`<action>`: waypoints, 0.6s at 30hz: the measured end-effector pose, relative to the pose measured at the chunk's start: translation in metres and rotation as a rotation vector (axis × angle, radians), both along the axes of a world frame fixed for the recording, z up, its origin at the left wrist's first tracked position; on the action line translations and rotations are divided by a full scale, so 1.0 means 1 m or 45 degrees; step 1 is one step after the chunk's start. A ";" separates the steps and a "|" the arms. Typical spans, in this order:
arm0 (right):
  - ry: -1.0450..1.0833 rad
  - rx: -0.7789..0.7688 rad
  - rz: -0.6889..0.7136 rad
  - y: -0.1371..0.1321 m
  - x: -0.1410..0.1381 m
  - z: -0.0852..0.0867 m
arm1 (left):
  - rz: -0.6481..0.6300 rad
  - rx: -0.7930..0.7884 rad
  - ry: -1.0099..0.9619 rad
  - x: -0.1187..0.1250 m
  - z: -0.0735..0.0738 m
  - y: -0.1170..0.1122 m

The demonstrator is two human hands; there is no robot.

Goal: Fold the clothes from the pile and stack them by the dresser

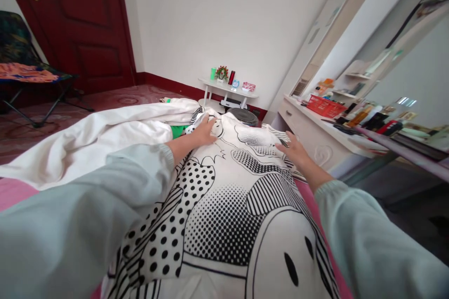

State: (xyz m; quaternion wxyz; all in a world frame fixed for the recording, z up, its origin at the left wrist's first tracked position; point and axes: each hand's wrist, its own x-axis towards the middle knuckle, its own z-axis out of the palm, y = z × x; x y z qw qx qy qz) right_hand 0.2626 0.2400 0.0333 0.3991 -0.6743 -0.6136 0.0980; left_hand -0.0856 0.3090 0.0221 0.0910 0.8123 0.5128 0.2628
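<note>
A white garment with a black dotted and striped cartoon print (pixel 224 205) lies spread flat on a pink bed (pixel 14 191). My left hand (pixel 205 131) rests palm down on the garment's far left part, fingers stretched out. My right hand (pixel 294 148) lies flat on its far right edge, fingers spread. Both arms wear pale green sleeves. Neither hand holds anything.
A crumpled white sheet (pixel 105 135) and a green cloth (pixel 178 130) lie to the left. Beyond are a small white side table (pixel 228 88) with small items, a white dresser (pixel 315 135) with a red basket (pixel 324 106), a dark red door (pixel 87 23) and a folding chair (pixel 24 74).
</note>
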 end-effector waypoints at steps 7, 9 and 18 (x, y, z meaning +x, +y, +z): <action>-0.148 -0.106 0.239 -0.158 0.003 -0.027 | -0.444 -0.234 0.235 -0.081 -0.014 -0.126; -0.175 -0.166 0.256 -0.206 0.001 -0.028 | -0.515 -0.269 0.238 -0.108 -0.015 -0.166; -0.358 -0.380 0.373 -0.357 -0.003 -0.040 | -0.571 -0.318 0.225 -0.178 -0.002 -0.300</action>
